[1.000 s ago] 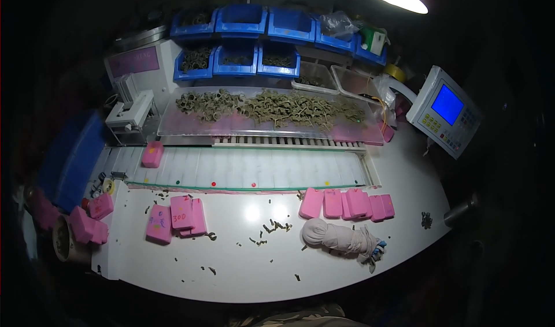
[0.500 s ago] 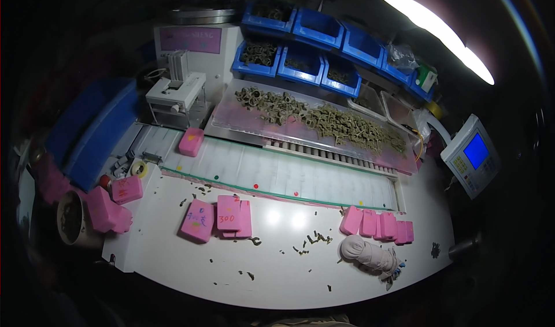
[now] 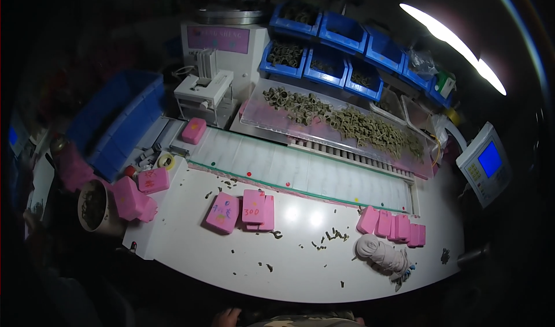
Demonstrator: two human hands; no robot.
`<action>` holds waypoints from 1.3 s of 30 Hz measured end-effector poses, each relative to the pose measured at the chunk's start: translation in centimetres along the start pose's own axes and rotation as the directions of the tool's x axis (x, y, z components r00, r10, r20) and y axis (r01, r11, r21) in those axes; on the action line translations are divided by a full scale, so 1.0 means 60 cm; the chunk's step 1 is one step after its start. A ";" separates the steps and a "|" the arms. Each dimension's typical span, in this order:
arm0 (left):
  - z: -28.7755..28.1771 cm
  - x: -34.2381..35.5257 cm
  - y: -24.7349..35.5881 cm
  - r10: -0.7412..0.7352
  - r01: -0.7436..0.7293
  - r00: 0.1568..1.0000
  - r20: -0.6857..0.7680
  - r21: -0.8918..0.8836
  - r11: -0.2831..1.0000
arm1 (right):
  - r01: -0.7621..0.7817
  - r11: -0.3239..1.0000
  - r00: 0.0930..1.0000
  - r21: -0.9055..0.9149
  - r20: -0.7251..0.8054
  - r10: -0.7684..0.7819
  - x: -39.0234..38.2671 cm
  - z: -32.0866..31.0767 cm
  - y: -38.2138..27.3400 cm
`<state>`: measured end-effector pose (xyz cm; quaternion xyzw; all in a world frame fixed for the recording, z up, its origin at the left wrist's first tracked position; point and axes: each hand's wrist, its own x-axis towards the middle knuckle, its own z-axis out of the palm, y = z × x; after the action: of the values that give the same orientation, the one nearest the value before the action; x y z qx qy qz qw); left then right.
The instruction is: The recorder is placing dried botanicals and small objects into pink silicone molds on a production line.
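At the lower edge my left hand (image 3: 226,317) shows only in part, dim and below the table's front edge. Its bent fingers are partly cut off, and whatever they touch is hidden. A sliver of what looks like my right hand (image 3: 359,321) appears farther right, its fingers out of sight. Nearest above the hands is the white table (image 3: 300,281), strewn with small dark green bits. Pink boxes (image 3: 254,207) with handwritten marks stand on it left of the middle. Another pink box (image 3: 194,130) sits at the left end of a white conveyor belt (image 3: 324,182).
Several pink boxes (image 3: 384,223) line the right side, behind a grey cloth bundle (image 3: 381,254). Past the belt lies a clear tray (image 3: 260,119) of curled greenish pieces, below blue bins (image 3: 328,67). A keypad unit with a blue screen (image 3: 485,162) stands right; a large blue crate (image 3: 127,125) left.
My view has turned left, so the scene sits farther right. The belt's dots and its pink box have travelled left along the conveyor. Parts of my hands have come in at the lower edge.
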<state>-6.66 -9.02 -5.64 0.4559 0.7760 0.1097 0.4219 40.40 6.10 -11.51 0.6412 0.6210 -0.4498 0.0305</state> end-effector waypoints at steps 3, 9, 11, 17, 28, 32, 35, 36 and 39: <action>-0.021 0.052 0.052 0.008 -0.014 0.985 0.175 0.035 0.999 | 0.003 0.998 1.000 0.058 -0.001 -0.003 -0.009 0.020 0.008; 0.076 0.119 0.080 0.267 -0.293 0.952 -0.150 -0.189 0.937 | 0.209 0.976 0.909 -0.061 -0.357 -0.217 -0.048 0.016 -0.104; 0.100 0.136 0.082 0.253 -0.278 0.959 -0.132 -0.237 0.931 | 0.321 0.920 0.811 -0.226 -0.437 -0.390 -0.009 0.032 -0.056; 0.132 0.142 0.051 0.001 0.009 0.999 0.051 -0.189 0.982 | 0.358 0.930 0.880 -0.081 -0.305 -0.365 -0.004 0.008 -0.149; 0.029 -0.026 0.021 0.151 -0.143 0.987 0.060 -0.112 0.983 | 0.378 0.740 0.895 -0.556 0.016 -0.445 -0.034 -0.023 -0.067; 0.074 -0.069 -0.049 -0.002 0.000 0.975 0.221 0.008 1.000 | 0.462 0.585 0.763 -0.666 -0.039 -0.646 -0.079 0.000 -0.028; 0.096 -0.097 -0.059 0.093 -0.071 0.990 0.102 -0.203 0.977 | 0.498 0.629 0.794 -0.596 0.022 -0.608 -0.069 -0.008 -0.025; 0.070 -0.092 -0.037 0.094 -0.071 0.990 0.106 -0.201 0.977 | 0.507 0.654 0.810 -0.561 0.050 -0.585 -0.069 -0.015 -0.029; -0.076 -0.041 0.048 0.007 -0.180 0.775 0.632 0.211 0.961 | 0.523 0.723 0.841 -0.452 0.133 -0.525 -0.079 -0.042 -0.050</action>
<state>-7.74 -8.37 0.14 0.5557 0.5755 -0.1291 0.5859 40.15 4.64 -5.52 0.4135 0.8666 -0.2738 0.0558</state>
